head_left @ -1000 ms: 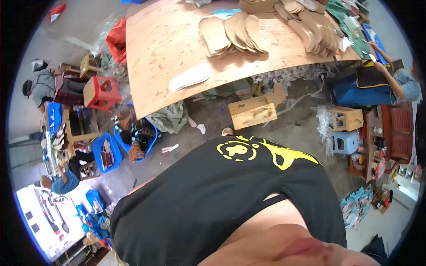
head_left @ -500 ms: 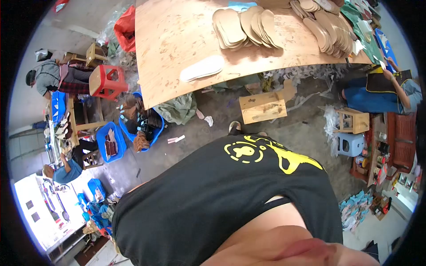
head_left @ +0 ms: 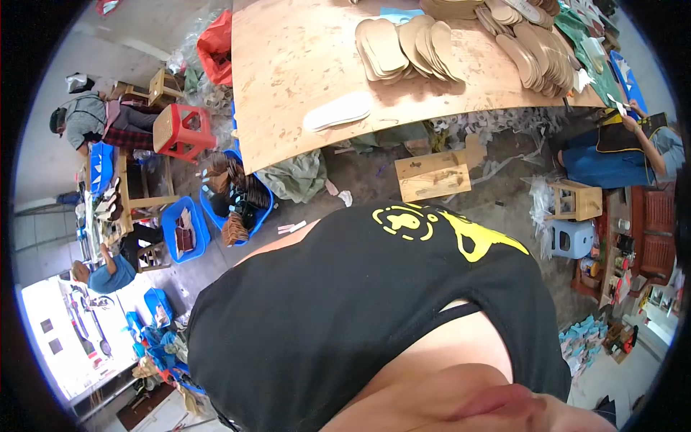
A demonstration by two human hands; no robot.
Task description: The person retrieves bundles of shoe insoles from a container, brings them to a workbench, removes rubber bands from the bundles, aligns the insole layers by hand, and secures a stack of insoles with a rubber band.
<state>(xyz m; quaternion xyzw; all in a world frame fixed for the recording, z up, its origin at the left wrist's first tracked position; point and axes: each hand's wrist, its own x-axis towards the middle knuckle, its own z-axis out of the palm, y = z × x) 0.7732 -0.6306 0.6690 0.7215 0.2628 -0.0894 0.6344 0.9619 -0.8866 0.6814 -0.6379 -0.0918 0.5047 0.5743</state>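
Neither of my hands is in view; only a strip of my bare arm [head_left: 277,243] shows beside my black shirt [head_left: 338,309]. In front of me stands a wooden-topped table [head_left: 288,65]. A single white insole [head_left: 337,111] lies near its front edge. Farther back are a fanned pile of tan insoles [head_left: 381,50] and, to the right, a larger row of tan insoles [head_left: 536,61]. A light-blue piece [head_left: 401,14] lies behind the first pile.
Under the table's edge stands a small wooden stool [head_left: 432,176]. On the left are a blue tub [head_left: 270,209] of dark brown pieces, another blue bin [head_left: 186,248] and a red stool [head_left: 191,133]. A co-worker [head_left: 604,155] sits at the right; two more people are at the left.
My view has shifted slightly, so the table and insoles appear a little farther right. More of my bare arm shows, and my shoe is now hidden behind my shirt.
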